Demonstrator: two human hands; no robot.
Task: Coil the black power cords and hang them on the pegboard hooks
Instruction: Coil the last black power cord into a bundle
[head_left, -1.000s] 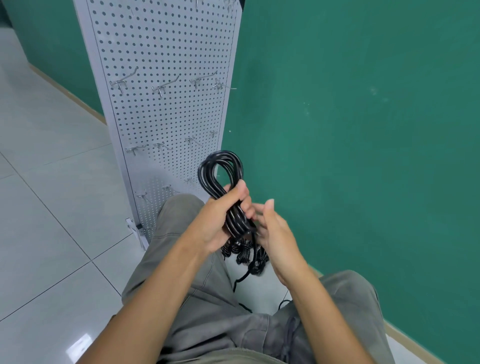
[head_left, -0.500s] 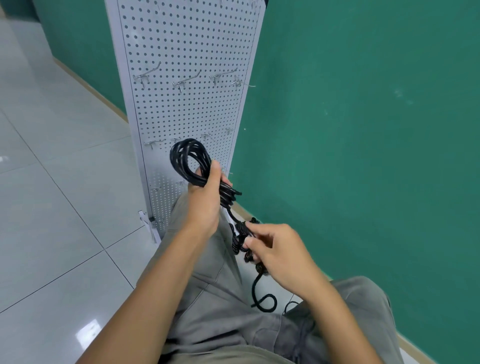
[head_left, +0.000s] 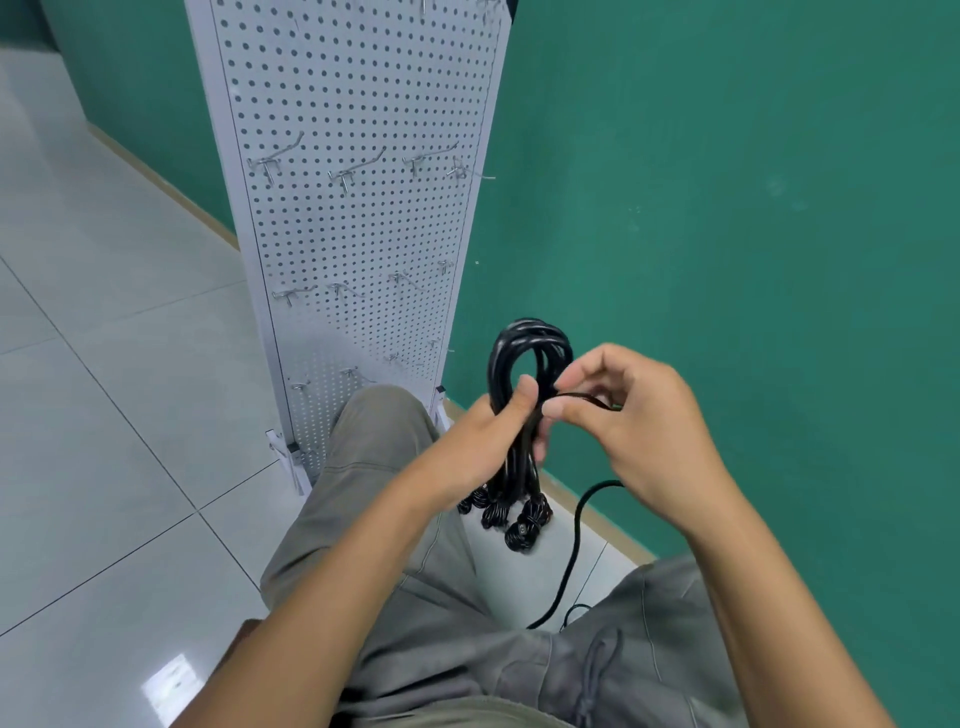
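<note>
A coiled bundle of black power cord (head_left: 524, 358) stands upright in my left hand (head_left: 488, 441), which grips its middle with the thumb across the front. The bundle's lower loops (head_left: 511, 514) hang below that hand. My right hand (head_left: 628, 421) pinches a loose strand (head_left: 587, 399) of the same cord beside the bundle's neck. The free tail (head_left: 576, 551) trails down to the floor between my knees. The white pegboard (head_left: 358, 218) stands ahead to the left, with rows of bare metal hooks (head_left: 358, 169).
A green wall (head_left: 727, 208) runs along the right, close behind the cord. Glossy grey floor tiles (head_left: 104, 415) spread to the left. My grey-trousered knees (head_left: 379, 467) are raised below the hands. The pegboard's white feet (head_left: 288, 457) stand on the floor.
My right hand has risen from the hanging loops to the bundle's neck, drawing a strand of cord with it. The left hand turned the coil upright; the view shifted left.
</note>
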